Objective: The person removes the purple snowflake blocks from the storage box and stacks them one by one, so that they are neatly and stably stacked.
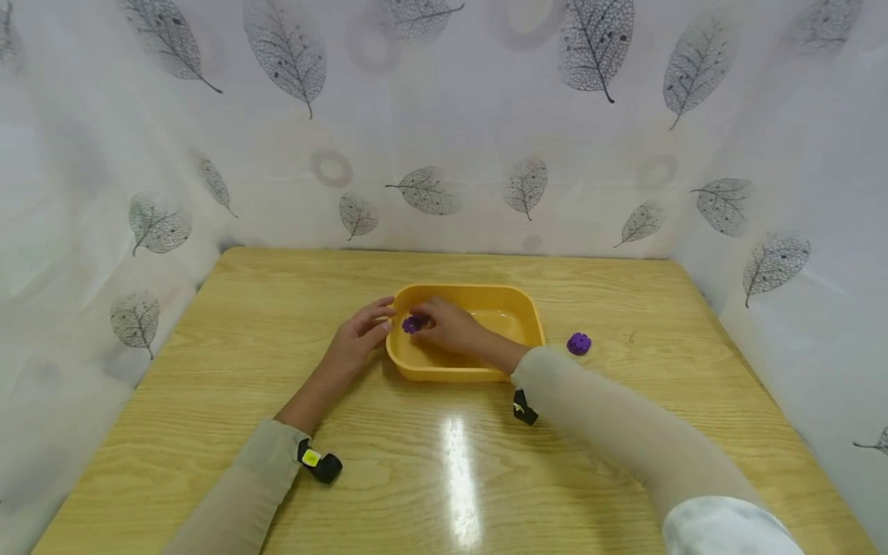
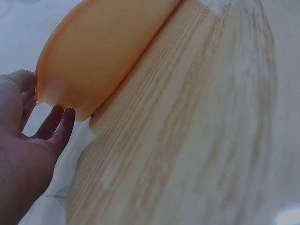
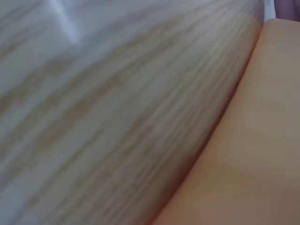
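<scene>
A yellow plastic tray (image 1: 454, 375) sits on the wooden table, and its inner floor shows partly behind the right arm. Inside its left end my right hand (image 1: 447, 325) pinches a small purple scalloped piece (image 1: 412, 324), with part of that piece hidden by the fingers. My left hand (image 1: 361, 333) touches the tray's left end from outside, fingers loosely extended. The left wrist view shows the left hand's (image 2: 28, 136) fingertips against the tray's outer wall (image 2: 108, 51). In the right wrist view only the tray's side (image 3: 253, 140) and the table appear; the right hand is out of sight there.
Another purple scalloped piece (image 1: 579, 344) lies on the wooden table (image 1: 388, 478), right of the tray. A white curtain (image 1: 458, 116) with grey leaf prints hangs behind the table and along both sides. Each sleeve's cuff carries a small black camera (image 1: 324, 467).
</scene>
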Demonstrator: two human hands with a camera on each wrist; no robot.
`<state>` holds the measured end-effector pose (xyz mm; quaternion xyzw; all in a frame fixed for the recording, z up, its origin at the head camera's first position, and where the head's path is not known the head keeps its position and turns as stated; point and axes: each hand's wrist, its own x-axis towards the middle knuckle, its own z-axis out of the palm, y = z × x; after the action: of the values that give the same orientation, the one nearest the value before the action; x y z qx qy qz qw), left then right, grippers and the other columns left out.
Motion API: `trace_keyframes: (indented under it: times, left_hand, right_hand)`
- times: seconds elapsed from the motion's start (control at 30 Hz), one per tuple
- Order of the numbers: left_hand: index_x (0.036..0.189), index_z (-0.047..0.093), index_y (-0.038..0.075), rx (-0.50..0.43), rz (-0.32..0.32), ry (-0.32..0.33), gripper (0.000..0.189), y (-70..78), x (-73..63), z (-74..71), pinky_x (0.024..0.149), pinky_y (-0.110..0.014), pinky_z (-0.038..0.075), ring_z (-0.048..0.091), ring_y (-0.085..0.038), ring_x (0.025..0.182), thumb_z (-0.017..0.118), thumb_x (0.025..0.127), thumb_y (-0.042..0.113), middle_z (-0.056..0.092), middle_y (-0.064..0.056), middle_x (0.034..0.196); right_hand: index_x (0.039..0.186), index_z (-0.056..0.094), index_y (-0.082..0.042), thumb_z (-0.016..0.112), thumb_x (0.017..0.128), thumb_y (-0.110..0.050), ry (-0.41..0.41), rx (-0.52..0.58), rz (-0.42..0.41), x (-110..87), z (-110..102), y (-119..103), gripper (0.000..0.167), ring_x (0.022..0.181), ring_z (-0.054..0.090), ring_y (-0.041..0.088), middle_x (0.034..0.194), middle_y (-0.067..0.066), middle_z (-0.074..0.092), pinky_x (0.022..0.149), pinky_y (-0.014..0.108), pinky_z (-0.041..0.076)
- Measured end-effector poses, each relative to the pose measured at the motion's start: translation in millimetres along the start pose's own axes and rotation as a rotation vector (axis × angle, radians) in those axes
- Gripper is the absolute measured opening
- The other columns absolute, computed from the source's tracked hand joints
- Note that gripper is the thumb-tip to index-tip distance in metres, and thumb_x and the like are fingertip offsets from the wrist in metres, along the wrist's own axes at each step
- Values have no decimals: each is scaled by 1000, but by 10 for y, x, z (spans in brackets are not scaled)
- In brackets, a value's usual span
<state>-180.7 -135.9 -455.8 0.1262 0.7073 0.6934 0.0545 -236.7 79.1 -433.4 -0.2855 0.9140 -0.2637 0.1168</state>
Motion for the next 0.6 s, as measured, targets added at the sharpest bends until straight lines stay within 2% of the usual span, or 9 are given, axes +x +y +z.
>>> trace_keyframes:
  times: [0.17,0.37,0.6]
  left_hand:
    - [133,56,-4,2,3,-4,36,5,-8,-16,94,-20,56,50,-38,134,56,105,17,39,-6,160]
    - [133,56,-4,10,8,-4,35,7,-5,-19,94,-20,56,50,-39,133,56,105,16,38,-7,160]
    - [133,56,-4,13,6,-3,35,11,-3,-17,94,-20,56,50,-38,133,55,105,16,39,-7,160]
  right_hand:
    - [131,65,-9,71,95,-29,-4,-31,30,2,33,-15,41,100,55,19,117,9,59,91,35,51]
    - [121,69,-10,71,96,-29,-8,-21,35,-5,37,-25,31,102,56,18,117,7,58,94,35,51]
    - [121,69,-10,71,96,-29,-6,-19,37,-20,28,-37,32,100,57,18,116,6,59,93,34,52]
